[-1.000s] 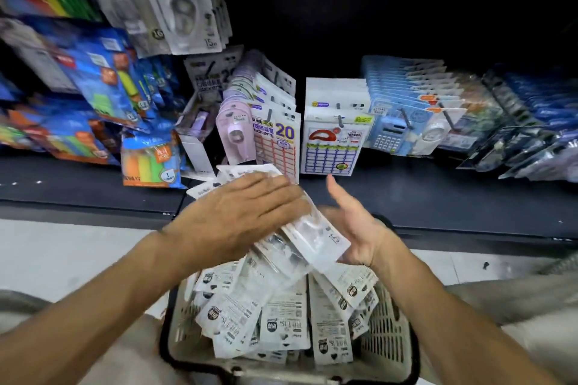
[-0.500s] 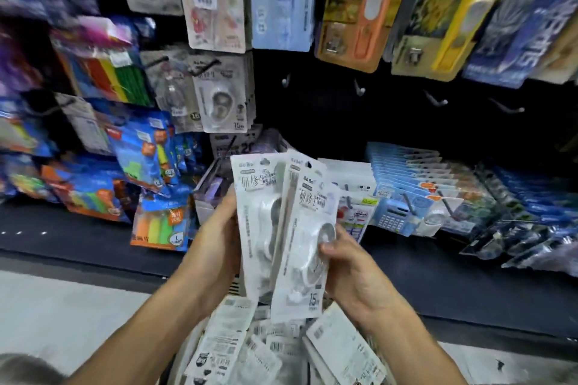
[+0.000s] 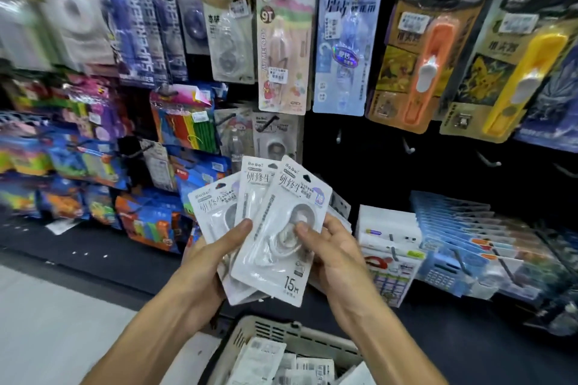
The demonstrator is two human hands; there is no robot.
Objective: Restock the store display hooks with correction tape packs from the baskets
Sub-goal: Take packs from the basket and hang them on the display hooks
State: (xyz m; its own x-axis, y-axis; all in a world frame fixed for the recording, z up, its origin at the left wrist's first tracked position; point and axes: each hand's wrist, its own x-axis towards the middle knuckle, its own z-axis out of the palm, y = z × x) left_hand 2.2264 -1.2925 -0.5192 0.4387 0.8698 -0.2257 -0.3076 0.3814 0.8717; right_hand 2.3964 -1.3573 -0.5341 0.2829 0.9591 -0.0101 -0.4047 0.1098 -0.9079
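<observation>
Left hand: The left hand (image 3: 215, 256) is in the middle of the frame. Its thumb is curled over the front of the fanned packs (image 3: 250, 228) and its fingers are behind them, so it grips the bunch.
Right hand: The right hand (image 3: 328, 247) is just beside the left. Its thumb presses on the front pack (image 3: 281, 237) and its fingers are hidden behind, so it pinches that pack.
Packs: At least three white correction tape packs are held up in a fan. The front one says 15M at the bottom. Each has a hang hole at the top.
Basket: The basket (image 3: 281, 333) is at the bottom of the frame, under the hands. More packs lie inside it.
Hooks: Bare hooks (image 3: 406, 145) stick out of the dark wall right of the middle. A hook (image 3: 269, 122) just above the fan holds a pack that looks much like these.
Step in hand: I think the person is pulling one pack off the fan to hang it.
How to do it well: Slide the front pack free with the right hand while the left holds the others tight. Turn it so the print faces out. Line the hole up with the hook tip, then push it straight back.
What could go wrong: The packs look slippery, so a loose one may drop.
</observation>
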